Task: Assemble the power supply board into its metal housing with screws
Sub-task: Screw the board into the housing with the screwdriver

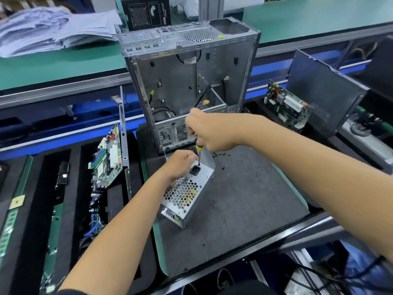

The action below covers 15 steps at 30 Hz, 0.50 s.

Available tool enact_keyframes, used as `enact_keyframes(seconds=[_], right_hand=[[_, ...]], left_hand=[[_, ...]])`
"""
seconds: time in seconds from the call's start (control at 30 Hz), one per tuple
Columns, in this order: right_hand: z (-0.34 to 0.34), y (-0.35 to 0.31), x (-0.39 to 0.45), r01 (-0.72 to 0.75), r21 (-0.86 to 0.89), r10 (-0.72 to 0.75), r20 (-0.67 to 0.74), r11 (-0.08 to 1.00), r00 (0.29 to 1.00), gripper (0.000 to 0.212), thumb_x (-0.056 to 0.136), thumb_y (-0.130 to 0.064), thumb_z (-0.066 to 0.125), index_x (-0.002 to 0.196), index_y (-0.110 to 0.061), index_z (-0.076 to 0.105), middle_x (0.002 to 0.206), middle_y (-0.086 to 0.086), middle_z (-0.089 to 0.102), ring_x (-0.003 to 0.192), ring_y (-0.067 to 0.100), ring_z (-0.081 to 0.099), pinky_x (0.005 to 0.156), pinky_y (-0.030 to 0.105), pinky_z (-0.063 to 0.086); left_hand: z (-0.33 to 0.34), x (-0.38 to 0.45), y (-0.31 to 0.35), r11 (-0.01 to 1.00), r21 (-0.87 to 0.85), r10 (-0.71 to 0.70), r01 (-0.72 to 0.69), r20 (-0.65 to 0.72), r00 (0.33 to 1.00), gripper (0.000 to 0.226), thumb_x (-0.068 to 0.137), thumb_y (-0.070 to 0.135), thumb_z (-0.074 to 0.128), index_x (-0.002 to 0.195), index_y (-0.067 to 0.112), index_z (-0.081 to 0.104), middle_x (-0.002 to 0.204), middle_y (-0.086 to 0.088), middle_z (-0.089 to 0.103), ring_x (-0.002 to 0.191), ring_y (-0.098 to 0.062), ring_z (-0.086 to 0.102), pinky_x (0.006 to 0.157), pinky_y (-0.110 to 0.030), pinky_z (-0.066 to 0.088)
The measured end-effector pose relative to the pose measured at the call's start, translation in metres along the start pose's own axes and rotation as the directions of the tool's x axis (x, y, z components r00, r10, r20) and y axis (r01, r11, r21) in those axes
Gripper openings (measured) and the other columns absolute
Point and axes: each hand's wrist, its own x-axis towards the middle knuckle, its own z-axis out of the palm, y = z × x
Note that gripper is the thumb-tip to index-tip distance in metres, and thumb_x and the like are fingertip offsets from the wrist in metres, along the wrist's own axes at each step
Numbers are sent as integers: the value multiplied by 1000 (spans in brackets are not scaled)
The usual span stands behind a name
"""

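While the left hand (180, 165) curls its fingers round the upper edge of the power supply housing (189, 190) and steadies it on the grey work mat (244, 209), the right hand (209, 129) grips the yellow-and-black handle of a screwdriver (199, 151), whose tip meets the housing's face just beside the black power inlet socket (194, 170). Through the honeycomb grille (184, 193) yellow and dark parts of the board show; a small yellow label near the housing's lower corner is too small to read. Loose black screws (221, 155) lie scattered on the mat just behind the housing. Beyond stands an open metal computer case (189, 81), and behind that a black box (146, 12) reads "850" — the rest of its print is unclear. Motherboards lean at both sides — one in the left foam tray (107, 158), another at the right (286, 106) beside a dark case panel (323, 92). Folded blue cloth (55, 28) is piled on the green conveyor (63, 67).
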Motion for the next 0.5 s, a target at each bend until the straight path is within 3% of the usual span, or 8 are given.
enact_keyframes(seconds=[0.1,0.17,0.23,0.3,0.4,0.5], right_hand=[[-1,-1,1,18,-154,-25,-46,988,999,10,88,-7,48,80,-11,51,84,5,49,73,24,48,59,37,39],[0,-4,2,-42,-275,2,-143,961,990,37,99,-19,40,64,-13,35,67,4,38,58,19,37,51,33,31],[1,-1,0,-89,-255,47,-166,963,985,42,102,-29,36,63,-15,30,65,3,35,53,17,36,48,32,30],[3,2,-1,-79,-160,64,-98,984,993,32,99,-32,42,75,-11,44,80,5,46,62,22,47,55,34,37],[0,3,-2,13,-28,-14,-46,1000,999,3,89,-14,53,90,-12,51,95,3,51,79,22,53,64,33,40],[1,-2,3,-25,-158,8,-107,987,994,30,96,-22,46,68,-14,39,73,4,45,78,27,53,63,35,40]], left_hand=[[0,-1,2,1000,15,-3,3,7,1000,29,101,12,40,86,3,64,43,16,43,45,0,36,49,-20,30],[0,-1,3,1000,5,-2,2,9,1000,29,100,13,41,81,7,63,61,4,50,60,-10,41,59,-26,32],[0,-1,3,1000,-4,-6,6,8,1000,32,100,13,41,74,13,59,67,-1,52,64,-13,43,62,-28,34],[0,0,1,1000,-13,-13,13,-2,1000,34,100,13,42,70,16,57,55,8,50,54,-7,42,57,-25,32],[1,0,1,1000,-4,-25,25,4,1000,31,101,14,41,76,13,59,39,16,40,39,1,33,50,-23,28],[1,-1,3,1000,0,-20,20,10,1000,28,102,16,40,83,9,60,53,8,40,53,-8,35,55,-25,28]])
